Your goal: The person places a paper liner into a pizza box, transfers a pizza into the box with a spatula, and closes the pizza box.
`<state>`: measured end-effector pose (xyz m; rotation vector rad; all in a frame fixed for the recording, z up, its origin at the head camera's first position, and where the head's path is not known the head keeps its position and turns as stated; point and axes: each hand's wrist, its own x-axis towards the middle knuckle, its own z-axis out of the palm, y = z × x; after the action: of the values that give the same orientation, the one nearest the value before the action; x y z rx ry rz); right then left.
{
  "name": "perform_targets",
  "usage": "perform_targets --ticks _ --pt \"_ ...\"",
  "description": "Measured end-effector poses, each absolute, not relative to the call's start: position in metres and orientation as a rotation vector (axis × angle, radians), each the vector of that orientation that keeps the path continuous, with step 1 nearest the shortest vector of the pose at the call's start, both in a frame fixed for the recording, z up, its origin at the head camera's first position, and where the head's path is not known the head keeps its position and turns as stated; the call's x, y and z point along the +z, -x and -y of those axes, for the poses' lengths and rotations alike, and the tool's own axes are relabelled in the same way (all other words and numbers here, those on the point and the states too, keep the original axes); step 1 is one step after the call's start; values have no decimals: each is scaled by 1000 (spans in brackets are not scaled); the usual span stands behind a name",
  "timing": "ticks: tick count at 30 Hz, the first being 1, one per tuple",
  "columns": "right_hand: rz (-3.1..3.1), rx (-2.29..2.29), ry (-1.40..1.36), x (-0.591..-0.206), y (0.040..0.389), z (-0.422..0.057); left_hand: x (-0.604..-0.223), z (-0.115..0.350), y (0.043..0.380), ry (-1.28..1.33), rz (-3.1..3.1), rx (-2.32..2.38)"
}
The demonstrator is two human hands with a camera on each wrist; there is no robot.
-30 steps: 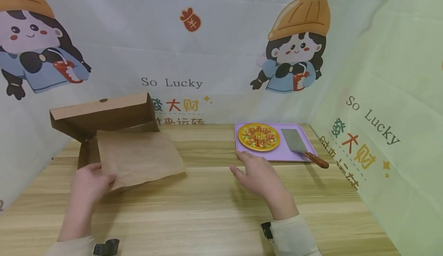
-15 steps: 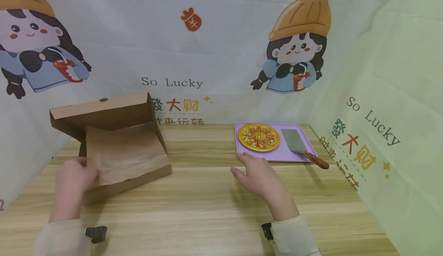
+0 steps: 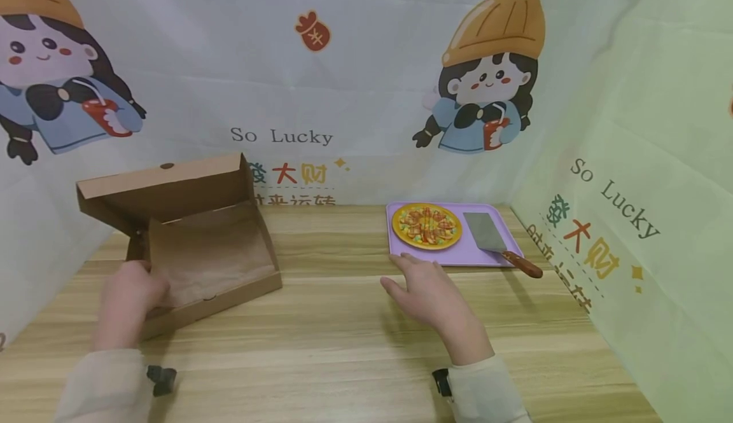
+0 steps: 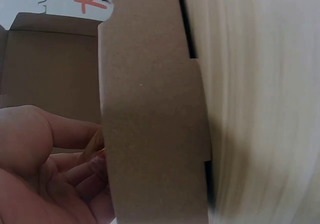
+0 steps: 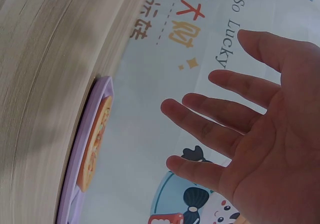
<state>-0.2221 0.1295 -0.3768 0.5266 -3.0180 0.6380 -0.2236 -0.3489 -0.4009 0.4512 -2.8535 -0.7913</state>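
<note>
An open cardboard pizza box (image 3: 214, 299) stands at the left with its lid raised at the back. A sheet of brown paper (image 3: 212, 257) lies inside it, over the bottom. My left hand (image 3: 128, 292) reaches in at the box's near left corner; in the left wrist view its thumb and fingers pinch a bit of the paper (image 4: 93, 145) behind the front wall. Over the table, just in front of the purple tray (image 3: 452, 259), my right hand (image 3: 429, 296) is held with fingers spread and holds nothing.
On the tray lie a toy pizza (image 3: 426, 226) and a pizza server (image 3: 487, 235) with a wooden handle (image 3: 523, 264) jutting past the front rim. A printed cloth (image 3: 366, 92) hangs behind the wooden table (image 3: 321, 346).
My left hand has moved left and carried the brown paper from above the box down into it. The paper now sits within the walls. My right hand has stayed still.
</note>
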Motion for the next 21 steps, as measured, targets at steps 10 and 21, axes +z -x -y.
perform_targets --ticks 10,21 --pt "3016 639 -528 -377 222 -130 -401 345 224 -465 2879 -688" --pt "3025 617 -526 -377 223 -128 -404 344 221 -432 2901 -679"
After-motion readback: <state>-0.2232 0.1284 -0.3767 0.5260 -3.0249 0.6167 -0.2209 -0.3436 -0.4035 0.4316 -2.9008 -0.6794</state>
